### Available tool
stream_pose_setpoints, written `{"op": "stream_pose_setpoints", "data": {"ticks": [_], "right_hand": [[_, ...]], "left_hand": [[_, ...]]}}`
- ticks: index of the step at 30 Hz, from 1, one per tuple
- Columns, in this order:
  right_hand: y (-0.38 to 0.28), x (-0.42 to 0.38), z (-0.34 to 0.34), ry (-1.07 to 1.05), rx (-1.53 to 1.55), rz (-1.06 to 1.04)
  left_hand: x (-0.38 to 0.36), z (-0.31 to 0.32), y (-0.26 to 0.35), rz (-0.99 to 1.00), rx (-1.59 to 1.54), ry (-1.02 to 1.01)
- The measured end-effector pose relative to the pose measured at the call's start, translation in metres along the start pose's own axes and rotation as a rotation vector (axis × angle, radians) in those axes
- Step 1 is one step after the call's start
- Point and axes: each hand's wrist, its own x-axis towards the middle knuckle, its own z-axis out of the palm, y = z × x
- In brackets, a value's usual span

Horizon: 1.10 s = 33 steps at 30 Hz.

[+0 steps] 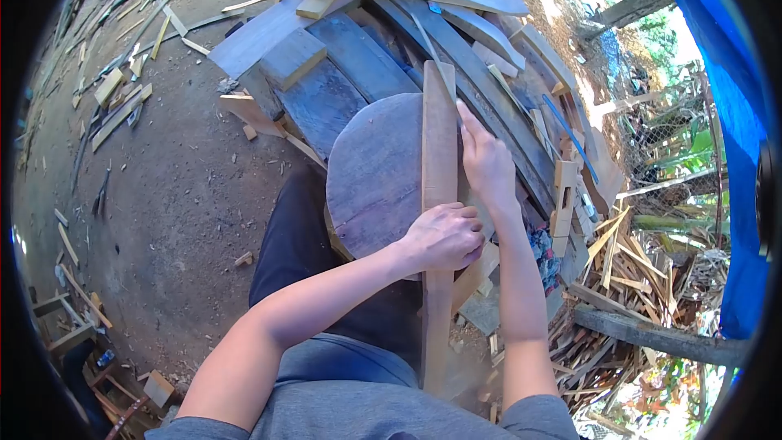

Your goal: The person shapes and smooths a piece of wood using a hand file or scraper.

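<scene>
A long, narrow wooden plank (440,147) lies over a round wooden board (371,171), its near end reaching toward my body. My left hand (446,236) presses on the plank's middle, with fingers curled over its right edge. Farther forward, my right hand (487,159) is closed at the plank's right side, its index finger stretched along that edge. A thin, narrow strip (430,45) slants across the plank's far end toward that fingertip. What sits inside my right hand's curled fingers is hidden.
Beyond the round board are stacked dark planks (362,53) and a pale wood block (295,59). A wooden hand plane (564,195) lies at the right, near a blue rod (570,138). Wood scraps (122,106) litter the dirt floor; a blue tarp (737,155) hangs right.
</scene>
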Motion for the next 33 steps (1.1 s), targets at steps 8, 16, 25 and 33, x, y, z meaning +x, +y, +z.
{"op": "stream_pose_setpoints", "data": {"ticks": [8, 16, 25, 33], "right_hand": [[0.01, 0.038, 0.005, 0.094, 0.072, 0.01], [-0.006, -0.025, -0.006, 0.004, -0.131, 0.0], [0.002, 0.005, 0.009, 0.118, -0.078, -0.12], [0.011, -0.006, 0.009, 0.118, -0.026, -0.163]], "left_hand": [[0.0, -0.002, 0.003, -0.009, 0.023, 0.009], [0.001, -0.001, 0.001, -0.005, 0.003, -0.003], [0.0, -0.002, 0.003, -0.011, 0.015, -0.033], [0.002, -0.001, 0.002, 0.008, -0.013, -0.012]]}}
